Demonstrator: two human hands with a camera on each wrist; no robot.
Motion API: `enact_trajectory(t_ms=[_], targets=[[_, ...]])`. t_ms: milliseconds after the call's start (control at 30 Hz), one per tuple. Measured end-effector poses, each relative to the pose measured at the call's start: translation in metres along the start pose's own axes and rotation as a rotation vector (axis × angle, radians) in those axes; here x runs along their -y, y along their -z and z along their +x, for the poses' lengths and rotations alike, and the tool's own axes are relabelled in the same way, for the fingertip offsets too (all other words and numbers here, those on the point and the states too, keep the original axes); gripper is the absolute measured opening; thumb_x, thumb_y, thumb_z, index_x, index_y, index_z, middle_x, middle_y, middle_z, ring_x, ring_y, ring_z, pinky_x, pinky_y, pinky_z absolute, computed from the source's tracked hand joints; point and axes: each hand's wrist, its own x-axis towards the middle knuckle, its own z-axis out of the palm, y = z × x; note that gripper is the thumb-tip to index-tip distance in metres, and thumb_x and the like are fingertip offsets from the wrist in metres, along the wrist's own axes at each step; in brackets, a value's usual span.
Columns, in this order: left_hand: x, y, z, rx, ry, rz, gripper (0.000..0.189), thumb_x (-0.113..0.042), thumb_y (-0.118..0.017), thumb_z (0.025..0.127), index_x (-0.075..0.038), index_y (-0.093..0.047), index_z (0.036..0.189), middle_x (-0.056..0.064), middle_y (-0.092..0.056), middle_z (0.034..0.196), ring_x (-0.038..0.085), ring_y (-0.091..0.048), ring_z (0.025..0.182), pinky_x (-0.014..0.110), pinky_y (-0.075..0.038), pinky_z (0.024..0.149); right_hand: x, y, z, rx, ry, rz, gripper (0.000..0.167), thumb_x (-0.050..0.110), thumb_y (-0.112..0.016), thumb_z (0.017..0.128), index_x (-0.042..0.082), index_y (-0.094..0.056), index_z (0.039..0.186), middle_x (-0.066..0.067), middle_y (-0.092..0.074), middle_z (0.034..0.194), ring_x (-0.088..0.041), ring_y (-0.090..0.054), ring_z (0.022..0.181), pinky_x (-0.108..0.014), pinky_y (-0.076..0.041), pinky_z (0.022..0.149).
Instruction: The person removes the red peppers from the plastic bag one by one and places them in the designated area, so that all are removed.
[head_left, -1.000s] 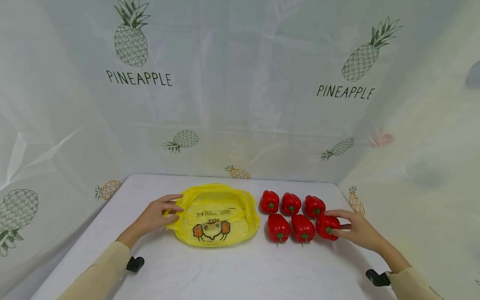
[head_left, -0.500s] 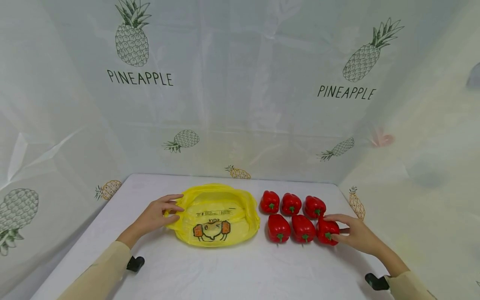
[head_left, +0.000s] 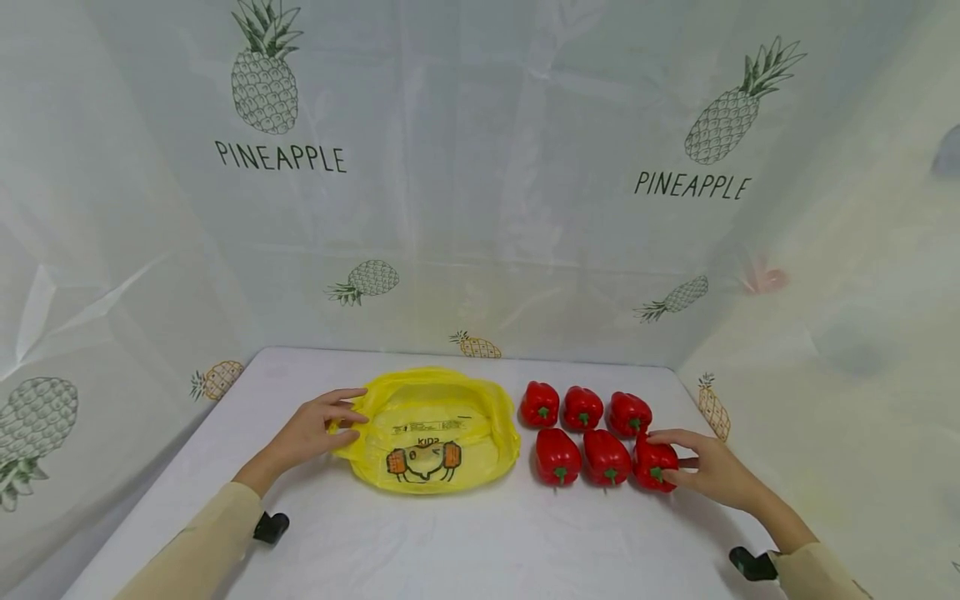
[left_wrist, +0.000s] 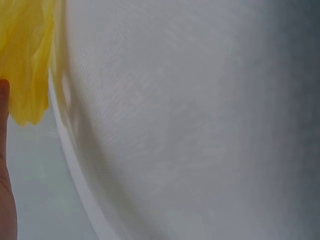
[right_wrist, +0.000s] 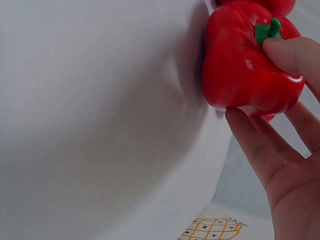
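Note:
A yellow plastic bag (head_left: 480, 467) with a cartoon face printed on it lies spread and opened out on the white table. At its left edge is my left hand (head_left: 303, 433), fingers spread and touching the crumpled plastic; in the left wrist view only one finger shows beside the yellow bag (left_wrist: 30, 65). My right hand (head_left: 716, 471) holds a red bell pepper (head_left: 651, 460), the near right one of two rows. In the right wrist view the thumb lies by the green stem of this pepper (right_wrist: 240, 70), and the fingers reach round its side.
Beside the held pepper stand two more red peppers in the near row, a middle one (head_left: 606, 454) and a left one (head_left: 557, 454). Three others (head_left: 582, 407) form the row behind. A pineapple-print sheet (head_left: 480, 208) hangs past the table's (head_left: 450, 542) far edge.
My right hand and the pepper under it have shifted very slightly toward me in the first half second. The left hand and the bag stay as they were.

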Motion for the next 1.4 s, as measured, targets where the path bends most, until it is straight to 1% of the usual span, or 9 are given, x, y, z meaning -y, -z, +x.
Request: enact_trajectory(t_ms=[433, 700, 767, 867, 933, 1000, 1233, 1300, 1400], targets=[[0.0, -0.001, -0.001, 0.001, -0.004, 0.012, 0.023, -0.015, -0.085, 0.091, -0.018, -0.084, 0.113, 0.009, -0.058, 0.154, 0.035, -0.064, 0.127, 0.041, -0.059, 0.096, -0.001, -0.001, 0.0, 0.019, -0.021, 0.019, 0.056, 0.006, -0.088, 0.085, 0.009, -0.067, 0.137, -0.019, -0.067, 0.136, 0.014, -0.053, 0.118, -0.042, -0.066, 0.074], [0.001, 0.0, 0.0, -0.007, -0.014, 0.008, 0.022, -0.014, -0.085, 0.091, -0.018, -0.084, 0.113, 0.009, -0.058, 0.154, 0.035, -0.065, 0.127, 0.036, -0.059, 0.093, 0.0, 0.002, 0.001, 0.056, -0.057, 0.047, 0.056, 0.007, -0.087, 0.086, 0.01, -0.065, 0.139, -0.02, -0.066, 0.139, 0.015, -0.051, 0.119, -0.043, -0.066, 0.077], [0.001, 0.0, 0.0, -0.002, -0.013, 0.009, 0.023, -0.014, -0.085, 0.091, -0.018, -0.084, 0.113, 0.009, -0.058, 0.154, 0.034, -0.065, 0.127, 0.036, -0.059, 0.092, -0.001, 0.003, 0.001, 0.064, -0.068, 0.047, 0.056, 0.008, -0.086, 0.087, 0.011, -0.065, 0.139, -0.019, -0.065, 0.14, 0.006, -0.056, 0.121, -0.042, -0.066, 0.078], [0.002, 0.0, -0.001, 0.001, -0.015, 0.005, 0.023, -0.014, -0.085, 0.091, -0.017, -0.084, 0.113, 0.009, -0.059, 0.154, 0.034, -0.065, 0.126, 0.036, -0.059, 0.092, -0.003, 0.004, 0.001, 0.077, -0.08, 0.047, 0.057, 0.009, -0.086, 0.088, 0.012, -0.065, 0.14, -0.019, -0.065, 0.14, -0.019, -0.063, 0.125, -0.042, -0.066, 0.079], [0.002, 0.001, 0.0, -0.001, -0.017, 0.005, 0.023, -0.014, -0.085, 0.091, -0.017, -0.084, 0.113, 0.009, -0.059, 0.154, 0.034, -0.066, 0.126, 0.035, -0.059, 0.092, -0.004, 0.004, 0.001, 0.083, -0.08, 0.051, 0.057, 0.009, -0.086, 0.088, 0.011, -0.064, 0.141, -0.02, -0.065, 0.141, -0.034, -0.062, 0.124, -0.042, -0.066, 0.079], [0.003, 0.0, 0.0, -0.006, -0.018, 0.006, 0.023, -0.014, -0.085, 0.091, -0.018, -0.084, 0.113, 0.009, -0.059, 0.153, 0.034, -0.066, 0.125, 0.034, -0.058, 0.091, -0.004, 0.004, 0.002, 0.089, -0.078, 0.053, 0.058, 0.008, -0.085, 0.089, 0.011, -0.063, 0.142, -0.02, -0.064, 0.141, -0.04, -0.061, 0.124, -0.042, -0.066, 0.079], [0.003, -0.001, -0.001, 0.003, 0.002, 0.005, 0.023, -0.014, -0.085, 0.091, -0.018, -0.084, 0.113, 0.009, -0.058, 0.154, 0.034, -0.065, 0.127, 0.036, -0.058, 0.092, 0.003, 0.008, 0.003, 0.088, -0.077, 0.067, 0.058, 0.006, -0.082, 0.09, 0.006, -0.062, 0.143, -0.022, -0.062, 0.143, -0.042, -0.059, 0.125, -0.044, -0.065, 0.08], [0.002, 0.0, 0.0, 0.008, 0.012, 0.007, 0.023, -0.014, -0.085, 0.091, -0.018, -0.084, 0.113, 0.008, -0.058, 0.155, 0.034, -0.064, 0.128, 0.038, -0.058, 0.095, 0.006, 0.011, 0.003, 0.081, -0.088, 0.07, 0.057, 0.006, -0.08, 0.09, 0.006, -0.061, 0.144, -0.021, -0.062, 0.144, -0.039, -0.059, 0.127, -0.043, -0.065, 0.082], [0.001, 0.0, 0.001, 0.013, 0.02, 0.01, 0.024, -0.013, -0.085, 0.091, -0.017, -0.084, 0.114, 0.008, -0.057, 0.156, 0.034, -0.064, 0.129, 0.039, -0.058, 0.096, 0.011, 0.015, 0.002, 0.064, -0.085, 0.054, 0.055, 0.007, -0.079, 0.091, 0.006, -0.061, 0.144, -0.02, -0.063, 0.143, -0.009, -0.058, 0.129, -0.041, -0.065, 0.083]])
